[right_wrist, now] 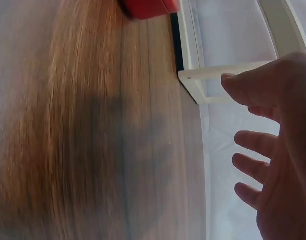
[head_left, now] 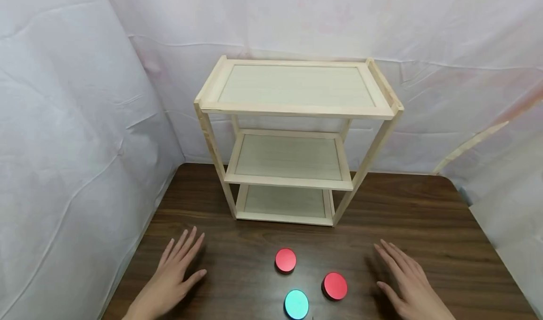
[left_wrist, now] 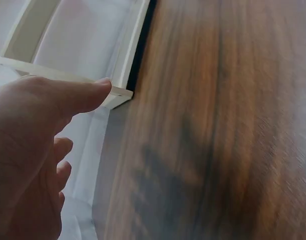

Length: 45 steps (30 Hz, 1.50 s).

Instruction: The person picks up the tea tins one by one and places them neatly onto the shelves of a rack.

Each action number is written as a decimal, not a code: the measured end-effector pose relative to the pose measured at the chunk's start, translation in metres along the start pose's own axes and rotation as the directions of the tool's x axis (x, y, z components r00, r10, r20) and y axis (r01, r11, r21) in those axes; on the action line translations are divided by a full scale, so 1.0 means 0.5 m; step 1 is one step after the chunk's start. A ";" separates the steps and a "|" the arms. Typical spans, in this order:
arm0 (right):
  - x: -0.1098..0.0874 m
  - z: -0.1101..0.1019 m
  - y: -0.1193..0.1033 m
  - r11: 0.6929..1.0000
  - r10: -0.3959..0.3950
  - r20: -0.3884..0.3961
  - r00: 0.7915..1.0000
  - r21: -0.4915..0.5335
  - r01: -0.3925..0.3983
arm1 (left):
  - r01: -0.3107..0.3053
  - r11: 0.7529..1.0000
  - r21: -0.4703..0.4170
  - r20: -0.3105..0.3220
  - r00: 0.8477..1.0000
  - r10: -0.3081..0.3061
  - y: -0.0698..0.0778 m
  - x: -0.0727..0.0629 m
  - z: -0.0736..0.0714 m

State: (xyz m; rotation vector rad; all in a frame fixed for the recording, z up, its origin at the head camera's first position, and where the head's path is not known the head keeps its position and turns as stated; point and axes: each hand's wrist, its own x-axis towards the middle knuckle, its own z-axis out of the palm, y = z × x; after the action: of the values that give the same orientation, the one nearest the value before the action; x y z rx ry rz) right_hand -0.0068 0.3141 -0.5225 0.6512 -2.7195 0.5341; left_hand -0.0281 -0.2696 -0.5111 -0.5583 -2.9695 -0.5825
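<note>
Three round, flat-topped discs stand on the dark wood table between the hands: a red disc [head_left: 286, 260], a second red disc [head_left: 335, 286] to its right and nearer, and a turquoise disc [head_left: 296, 304] at the front. My left hand [head_left: 171, 273] hovers over the table left of them, fingers straight and thumb spread, holding nothing. On the other side, my right hand [head_left: 405, 282] is held over the table with its fingers extended, nearest to the second red disc but apart from it. Shadows of both hands fall on the wood in the wrist views.
A pale three-tier wooden shelf [head_left: 288, 183] stands at the back of the table [head_left: 237, 244], behind the discs. White cloth [head_left: 76, 122] hangs at the left, behind and at the right. A pale strip [head_left: 471, 146] shows against the cloth at right.
</note>
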 end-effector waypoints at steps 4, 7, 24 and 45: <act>0.011 0.006 -0.007 0.999 -0.039 -0.013 0.999 -0.014 0.039 | 0.028 0.998 -0.060 0.009 1.000 -0.027 0.001 0.026 0.004; 0.019 0.013 -0.019 0.998 -0.056 -0.012 0.998 -0.013 0.056 | 0.063 0.987 -0.149 0.010 0.998 -0.062 -0.005 0.054 0.010; 0.036 0.077 -0.093 0.999 -0.021 0.121 0.992 -0.029 0.024 | 0.059 0.832 -0.551 -0.094 0.987 -0.132 0.030 0.278 -0.034; 0.033 0.138 -0.093 0.966 -0.167 0.075 0.983 0.212 0.148 | -0.119 0.764 -0.634 -0.362 0.919 -0.157 0.108 0.331 -0.020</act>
State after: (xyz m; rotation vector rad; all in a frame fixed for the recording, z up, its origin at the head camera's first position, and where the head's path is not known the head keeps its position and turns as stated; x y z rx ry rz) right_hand -0.0120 0.2404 -0.5645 0.9580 -2.6870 0.7694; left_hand -0.1627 -0.1711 -0.4613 -0.3702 -2.3301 -1.5477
